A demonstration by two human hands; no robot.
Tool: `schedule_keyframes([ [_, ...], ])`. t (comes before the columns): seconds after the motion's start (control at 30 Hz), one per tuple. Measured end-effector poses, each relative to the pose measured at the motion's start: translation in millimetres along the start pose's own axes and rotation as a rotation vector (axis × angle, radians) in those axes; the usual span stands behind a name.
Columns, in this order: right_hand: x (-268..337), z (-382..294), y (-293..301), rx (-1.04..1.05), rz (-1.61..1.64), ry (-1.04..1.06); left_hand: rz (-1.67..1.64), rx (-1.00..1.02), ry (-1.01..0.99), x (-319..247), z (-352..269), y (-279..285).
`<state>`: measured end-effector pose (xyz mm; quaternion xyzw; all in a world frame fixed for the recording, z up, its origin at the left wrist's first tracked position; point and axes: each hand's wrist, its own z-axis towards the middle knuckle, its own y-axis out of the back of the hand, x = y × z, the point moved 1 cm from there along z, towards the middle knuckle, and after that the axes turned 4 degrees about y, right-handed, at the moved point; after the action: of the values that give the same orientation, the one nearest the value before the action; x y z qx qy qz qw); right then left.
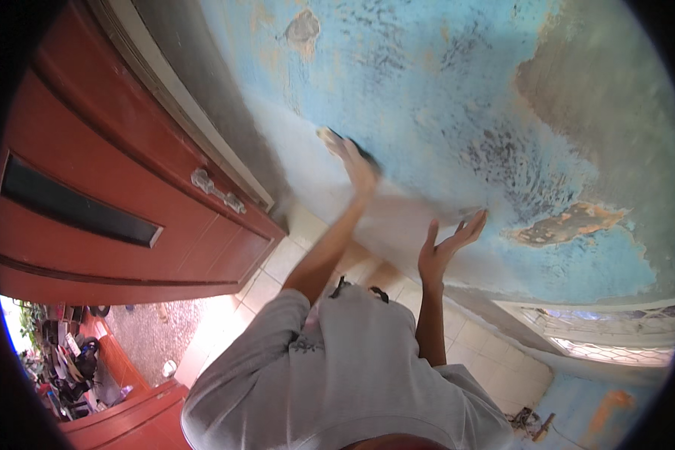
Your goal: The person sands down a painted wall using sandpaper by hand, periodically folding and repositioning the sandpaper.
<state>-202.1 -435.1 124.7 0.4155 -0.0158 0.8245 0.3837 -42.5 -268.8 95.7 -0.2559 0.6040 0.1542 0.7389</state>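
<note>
My left hand (351, 160) is against the painted wall, closed around a flat hand tool with a pale edge (327, 138) and a dark part along its far side. Motion blur hides what kind of tool it is. My right hand (447, 244) is raised lower on the right, its fingers spread and fingertips at or near the wall; it holds nothing that I can see. The wall (405, 101) is light blue with dark speckled marks, bare grey patches and peeling edges. A whitish area spreads below and left of my left hand.
A red door (118, 169) with a metal handle (218, 191) stands at the left. Beyond it lie piled belongings (70, 365). A grilled window (607, 337) is at the lower right. Debris (531, 422) rests on the tiled floor (484, 365).
</note>
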Motion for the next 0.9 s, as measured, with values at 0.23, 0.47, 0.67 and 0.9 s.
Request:
schedule_keyframes([
  [0.23, -14.1, -7.9, -4.3, 0.226, -0.061, -0.017, 0.057, 0.198, 0.003, 63.5, -26.9, -13.3],
  [0.47, -3.7, -4.6, 0.6, 0.321, 0.008, -0.021, 0.611, -0.005, -0.34, 89.7, 62.6, 25.3],
  [0.67, -14.5, -5.2, 6.3, 0.292, 0.028, -0.007, 0.285, 0.04, -0.148, 52.3, -71.5, -27.8],
  [0.9, -4.9, -2.7, 32.5, 0.409, 0.034, -0.075, -0.323, 0.001, 0.005, 16.3, 56.8, 36.6],
])
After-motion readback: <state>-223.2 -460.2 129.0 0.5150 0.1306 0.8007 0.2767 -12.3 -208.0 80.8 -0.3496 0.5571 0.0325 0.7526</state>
